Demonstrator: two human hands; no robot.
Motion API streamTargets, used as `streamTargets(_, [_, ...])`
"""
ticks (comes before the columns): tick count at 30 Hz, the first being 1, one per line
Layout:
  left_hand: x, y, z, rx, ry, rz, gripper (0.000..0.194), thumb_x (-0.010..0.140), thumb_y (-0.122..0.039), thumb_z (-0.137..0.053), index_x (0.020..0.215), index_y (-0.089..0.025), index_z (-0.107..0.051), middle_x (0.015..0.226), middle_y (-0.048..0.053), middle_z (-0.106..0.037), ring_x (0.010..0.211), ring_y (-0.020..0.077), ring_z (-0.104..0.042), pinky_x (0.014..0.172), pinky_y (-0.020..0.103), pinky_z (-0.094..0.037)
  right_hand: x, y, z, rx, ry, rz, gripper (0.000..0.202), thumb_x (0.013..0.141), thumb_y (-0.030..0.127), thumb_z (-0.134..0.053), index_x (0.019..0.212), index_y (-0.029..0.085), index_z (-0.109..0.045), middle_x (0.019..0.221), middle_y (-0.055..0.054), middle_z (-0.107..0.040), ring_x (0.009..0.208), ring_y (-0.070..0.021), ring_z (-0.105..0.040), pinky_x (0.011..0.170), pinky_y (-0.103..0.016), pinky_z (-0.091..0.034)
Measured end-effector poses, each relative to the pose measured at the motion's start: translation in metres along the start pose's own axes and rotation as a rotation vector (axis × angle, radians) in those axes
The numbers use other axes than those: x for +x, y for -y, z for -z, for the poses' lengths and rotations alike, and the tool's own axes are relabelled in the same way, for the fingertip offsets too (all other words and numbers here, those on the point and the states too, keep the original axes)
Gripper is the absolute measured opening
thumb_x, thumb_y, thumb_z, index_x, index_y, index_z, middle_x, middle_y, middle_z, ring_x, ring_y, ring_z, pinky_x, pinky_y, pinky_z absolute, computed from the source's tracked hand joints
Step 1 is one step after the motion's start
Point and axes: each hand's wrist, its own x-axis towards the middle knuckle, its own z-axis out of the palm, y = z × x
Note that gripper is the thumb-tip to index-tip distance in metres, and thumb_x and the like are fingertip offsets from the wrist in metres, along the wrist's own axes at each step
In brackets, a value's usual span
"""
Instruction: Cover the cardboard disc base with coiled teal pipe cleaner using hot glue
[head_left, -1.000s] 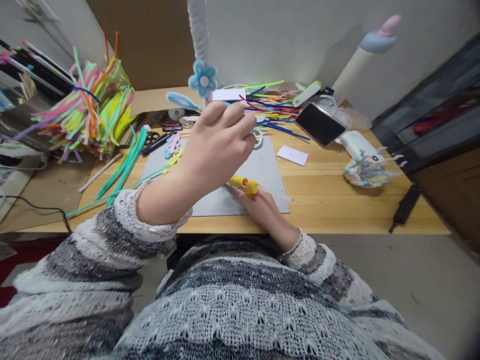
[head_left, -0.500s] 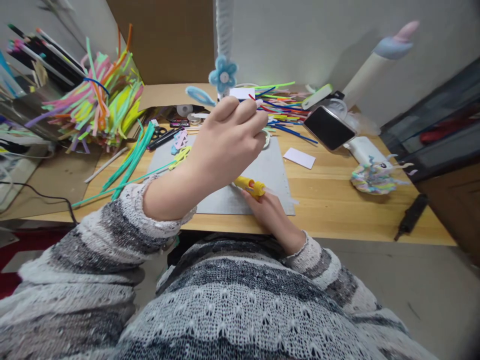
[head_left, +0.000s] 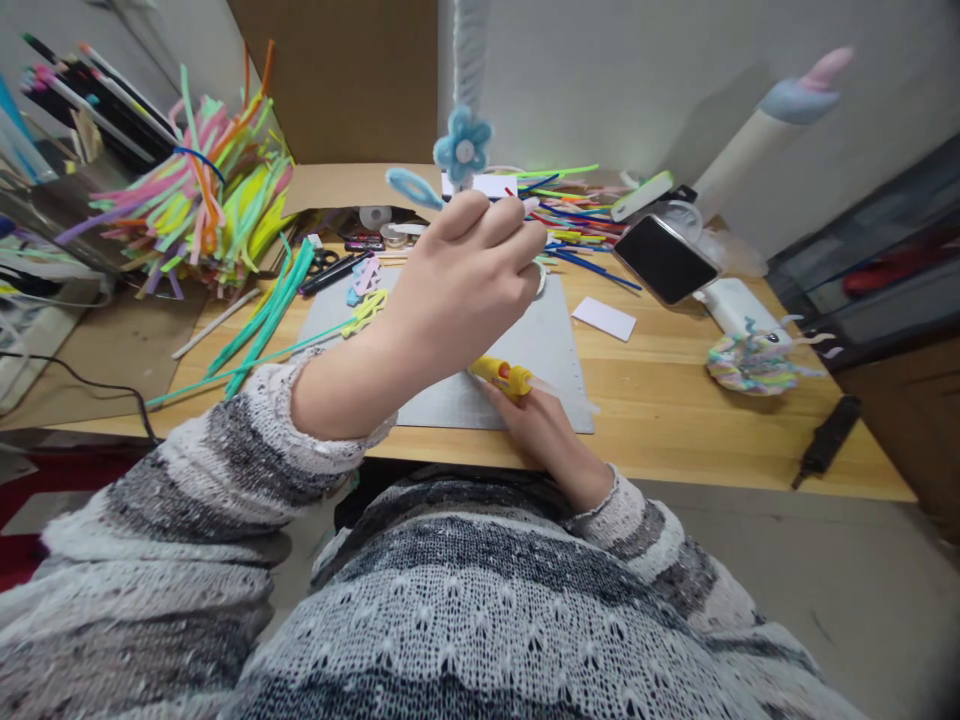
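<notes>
My left hand [head_left: 472, 270] is raised over the desk with its fingers curled closed. From its top rises a blue pipe-cleaner flower [head_left: 463, 148] with a pale round centre, and a blue looped leaf [head_left: 414, 187] sticks out to the left. The part inside the fist is hidden. Lower down, my right hand [head_left: 541, 425] is wrapped round a yellow hot glue gun [head_left: 502, 373], with a clear glue stick poking from its back end. My left hand and wrist cover the gun's front. Both sit above a grey cutting mat [head_left: 442, 405].
Bundled pipe cleaners [head_left: 210, 200] stand at the left, near green ones [head_left: 266, 320] lying loose. More coloured pipe cleaners [head_left: 570, 225] lie at the back. To the right are a white card [head_left: 604, 318], a phone [head_left: 666, 258], a fuzzy pastel bundle [head_left: 754, 362] and a black tool [head_left: 826, 440].
The view has shifted slightly, so the desk things sit a little to the right. Both hands keep their holds, with hardly any movement.
</notes>
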Motion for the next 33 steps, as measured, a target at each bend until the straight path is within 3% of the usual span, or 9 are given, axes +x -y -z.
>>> streamTargets(7, [0.0,-0.002,0.001,0.028,0.034,0.01,0.036,0.091,-0.015,-0.025,0.086,-0.02,-0.061,0.102,0.002,-0.061,0.122,0.0267,-0.054,0.102,0.055,-0.037,0.0,-0.004,-0.004,-0.04,0.006,0.001,0.029,0.093,0.043,-0.047,0.103,0.023,-0.066,0.099,-0.007,-0.07,0.092,-0.0251,-0.064,0.083,-0.042,-0.05])
streamTargets(17, [-0.003,0.0,-0.001,0.042,0.039,0.015,0.038,0.091,-0.016,-0.025,0.097,-0.021,-0.063,0.108,0.001,-0.059,0.129,0.0282,-0.048,0.103,0.055,-0.035,0.0,-0.001,-0.009,-0.235,-0.041,0.067,0.025,0.094,0.042,-0.045,0.083,0.024,-0.057,0.08,-0.006,-0.062,0.076,-0.0209,-0.057,0.066,-0.035,-0.043])
streamTargets(22, [-0.006,0.0,0.002,0.034,0.037,0.001,0.038,0.092,-0.017,-0.026,0.099,-0.021,-0.064,0.108,0.001,-0.06,0.131,0.0289,-0.047,0.105,0.056,-0.034,-0.002,0.008,-0.014,-0.306,-0.071,0.066,0.018,0.092,0.038,-0.05,0.087,0.022,-0.055,0.083,-0.006,-0.063,0.068,-0.0185,-0.055,0.058,-0.032,-0.038])
streamTargets(33, [-0.007,0.001,0.012,-0.006,0.045,0.02,0.04,0.093,-0.015,-0.026,0.09,-0.021,-0.065,0.107,0.002,-0.062,0.123,0.0264,-0.053,0.103,0.054,-0.039,-0.011,0.008,-0.008,-0.274,-0.075,0.126,0.018,0.095,0.038,-0.046,0.083,0.024,-0.05,0.083,-0.006,-0.061,0.076,-0.0198,-0.056,0.066,-0.035,-0.043])
